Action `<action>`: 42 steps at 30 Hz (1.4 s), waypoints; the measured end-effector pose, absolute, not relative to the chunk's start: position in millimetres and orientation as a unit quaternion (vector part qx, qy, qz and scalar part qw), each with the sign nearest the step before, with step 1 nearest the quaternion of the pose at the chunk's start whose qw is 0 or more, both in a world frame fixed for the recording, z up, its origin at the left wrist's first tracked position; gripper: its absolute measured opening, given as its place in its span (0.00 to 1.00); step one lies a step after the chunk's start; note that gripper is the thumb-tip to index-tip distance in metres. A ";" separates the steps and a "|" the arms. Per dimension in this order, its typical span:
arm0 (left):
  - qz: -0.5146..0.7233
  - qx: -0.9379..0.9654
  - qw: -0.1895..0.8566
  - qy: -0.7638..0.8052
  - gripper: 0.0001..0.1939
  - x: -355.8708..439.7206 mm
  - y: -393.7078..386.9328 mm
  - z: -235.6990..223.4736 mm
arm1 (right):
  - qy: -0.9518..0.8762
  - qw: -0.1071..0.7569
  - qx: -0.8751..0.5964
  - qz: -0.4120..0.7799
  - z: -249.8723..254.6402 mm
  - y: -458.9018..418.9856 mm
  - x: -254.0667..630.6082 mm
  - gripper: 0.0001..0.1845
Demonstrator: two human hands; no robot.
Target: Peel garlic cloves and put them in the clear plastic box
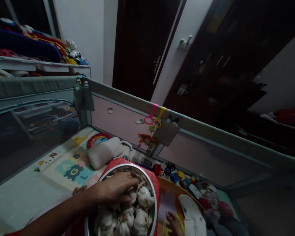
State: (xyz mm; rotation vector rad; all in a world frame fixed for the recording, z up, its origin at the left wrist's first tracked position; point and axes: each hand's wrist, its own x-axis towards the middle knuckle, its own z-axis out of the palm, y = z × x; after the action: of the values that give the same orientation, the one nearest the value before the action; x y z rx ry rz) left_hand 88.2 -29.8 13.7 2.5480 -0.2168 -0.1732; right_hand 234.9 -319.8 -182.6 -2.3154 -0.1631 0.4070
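Note:
My left hand (pixel 118 189) reaches from the lower left into a steel bowl (pixel 154 190) filled with several garlic bulbs (pixel 145 196). Its fingers curl down over one bulb (pixel 132 195) near the bowl's middle. The bowl rests on a red lid or tray (pixel 118 163). My right hand does not show. What looks like a bare foot (pixel 174 224) lies just right of the bowl, and toes (pixel 79 189) peek out behind my left forearm.
I am inside a grey mesh playpen (pixel 127 98) on an alphabet play mat (pixel 71 167). A white cushion (pixel 103 154), small toys (pixel 172 170) along the wall, pink and yellow hanging rings (pixel 153 114) and a white sock-like cloth (pixel 193 213) lie around. A shelf of toys (pixel 39 49) stands behind.

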 end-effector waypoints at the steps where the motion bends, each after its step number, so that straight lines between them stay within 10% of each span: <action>1: -0.057 0.951 0.291 -0.085 0.13 87.2 -29.1 10.8 | -0.060 0.386 -0.908 0.153 -171.4 -320.3 242.9 0.11; 12: 0.121 0.844 0.515 -0.093 0.23 76.0 -22.8 10.2 | -0.323 0.506 -0.799 0.038 26.8 -233.0 164.0 0.16; 25: 0.261 0.872 0.402 -0.097 0.31 58.9 -48.1 4.6 | -0.365 0.588 -0.722 -0.013 -4.7 -191.6 125.3 0.10; 42: 0.190 0.904 0.382 -0.003 0.28 59.5 -62.1 9.6 | -0.476 0.375 -0.746 -0.279 -6.4 -190.3 127.6 0.14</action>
State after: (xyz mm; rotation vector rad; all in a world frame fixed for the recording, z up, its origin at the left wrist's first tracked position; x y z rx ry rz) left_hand 59.5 -62.1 9.6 2.3073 -0.0068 0.4852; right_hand 127.6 -190.3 -6.4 -1.9086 -1.2175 -0.7131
